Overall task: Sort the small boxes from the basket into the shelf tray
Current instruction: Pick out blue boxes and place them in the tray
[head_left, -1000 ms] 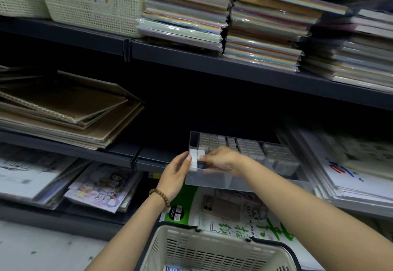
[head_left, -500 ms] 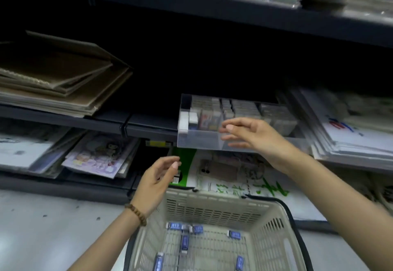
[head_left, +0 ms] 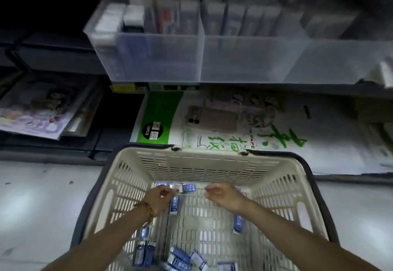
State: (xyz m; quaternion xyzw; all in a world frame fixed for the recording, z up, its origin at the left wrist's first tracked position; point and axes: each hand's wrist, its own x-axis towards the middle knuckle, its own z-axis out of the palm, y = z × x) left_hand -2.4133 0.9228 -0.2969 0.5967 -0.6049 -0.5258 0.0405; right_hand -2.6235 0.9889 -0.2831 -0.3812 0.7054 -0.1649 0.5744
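A: Many boxes (head_left: 237,220) lie loose in basket (head_left: 208,164). L hand (head_left: 158,196) pinches one; R hand (head_left: 223,196) slack, empty.
B: Risk?
A: Fingertip pinch only, so it may slip en route to tray (head_left: 244,62).

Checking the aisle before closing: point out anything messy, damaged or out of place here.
Nothing looks damaged or spilled. The small boxes lie scattered at all angles on the floor of the basket, not stacked, as fits a half-done sort. The contents of the shelf tray are too blurred to judge.
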